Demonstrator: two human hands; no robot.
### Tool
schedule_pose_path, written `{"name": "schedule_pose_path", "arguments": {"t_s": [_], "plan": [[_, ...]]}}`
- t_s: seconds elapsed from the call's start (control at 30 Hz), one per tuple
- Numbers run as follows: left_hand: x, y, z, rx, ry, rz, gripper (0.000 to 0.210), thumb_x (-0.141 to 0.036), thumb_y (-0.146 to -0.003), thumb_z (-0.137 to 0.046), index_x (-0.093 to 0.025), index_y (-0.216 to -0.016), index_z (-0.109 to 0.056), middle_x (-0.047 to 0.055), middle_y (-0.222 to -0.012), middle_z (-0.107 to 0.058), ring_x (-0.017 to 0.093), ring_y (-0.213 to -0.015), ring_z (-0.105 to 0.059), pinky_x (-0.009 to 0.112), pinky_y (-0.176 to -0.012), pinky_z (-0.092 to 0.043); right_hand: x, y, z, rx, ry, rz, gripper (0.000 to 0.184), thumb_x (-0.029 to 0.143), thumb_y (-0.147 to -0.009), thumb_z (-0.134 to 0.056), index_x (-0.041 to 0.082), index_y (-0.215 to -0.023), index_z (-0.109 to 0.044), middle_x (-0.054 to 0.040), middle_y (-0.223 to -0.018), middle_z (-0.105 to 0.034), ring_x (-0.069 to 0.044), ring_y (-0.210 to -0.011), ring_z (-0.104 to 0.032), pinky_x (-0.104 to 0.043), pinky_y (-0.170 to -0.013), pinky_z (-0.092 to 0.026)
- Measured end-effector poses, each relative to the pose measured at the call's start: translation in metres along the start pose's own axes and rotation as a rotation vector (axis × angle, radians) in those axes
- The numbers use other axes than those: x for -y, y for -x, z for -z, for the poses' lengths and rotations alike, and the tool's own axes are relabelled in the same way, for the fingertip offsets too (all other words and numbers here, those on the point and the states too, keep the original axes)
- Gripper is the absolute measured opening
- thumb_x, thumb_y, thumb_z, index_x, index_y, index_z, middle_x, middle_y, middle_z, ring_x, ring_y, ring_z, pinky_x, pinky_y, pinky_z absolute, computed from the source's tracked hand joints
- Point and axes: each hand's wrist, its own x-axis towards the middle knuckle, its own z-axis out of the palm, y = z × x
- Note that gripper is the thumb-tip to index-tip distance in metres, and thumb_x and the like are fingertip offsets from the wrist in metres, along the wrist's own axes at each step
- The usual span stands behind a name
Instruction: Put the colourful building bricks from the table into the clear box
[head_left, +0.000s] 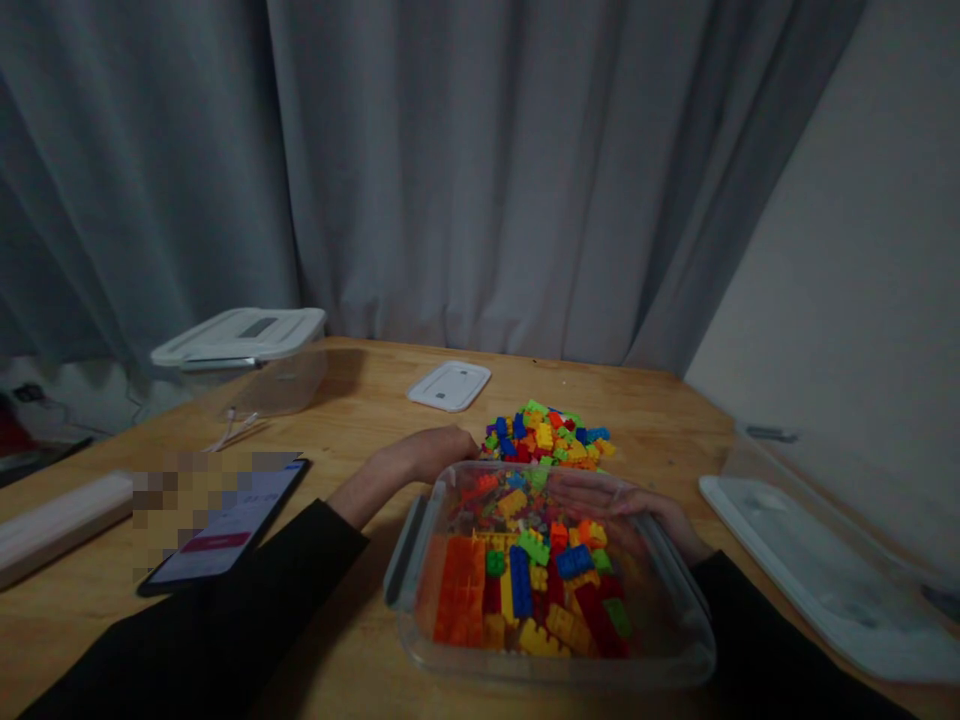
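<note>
A clear plastic box (555, 678) with side clips stands at the table's near edge, with loose toy building bricks (576, 562) and a large orange piece (460, 592) inside. Beyond its far rim lies a colourful heap of building bricks (546, 436). My left hand (441, 452) is at the left side of that heap, behind the box; its fingertips are hidden. On the other side, my right hand (637, 508) reaches behind the far wall, its outstretched fingers seen blurred through the plastic. I cannot tell whether either hand touches bricks.
At the back left is a lidded clear box (289, 375). A small white lid (450, 386) lies behind the heap. A tablet (232, 530), partly blurred out, and a long white object (67, 520) are on the left. Another clear box with white lid (832, 560) is at right.
</note>
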Motion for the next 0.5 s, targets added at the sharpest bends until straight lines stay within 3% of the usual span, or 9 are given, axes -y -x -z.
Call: {"name": "schedule_pose_path", "arguments": {"t_s": [0.5], "plan": [[0.0043, -0.0011, -0.0014, -0.020, 0.004, -0.021, 0.009, -0.023, -0.080, -0.071, -0.018, -0.083, -0.077, 0.006, -0.079, -0.077, 0.021, -0.072, -0.064, 0.030, -0.065, -0.045, 0.0001, -0.0004, -0.0009, -0.025, 0.031, 0.000, 0.064, 0.026, -0.074, -0.056, 0.018, -0.136, -0.068, -0.0103, -0.147, -0.064, -0.031, -0.146, -0.049, -0.051, -0.127, -0.026]]}}
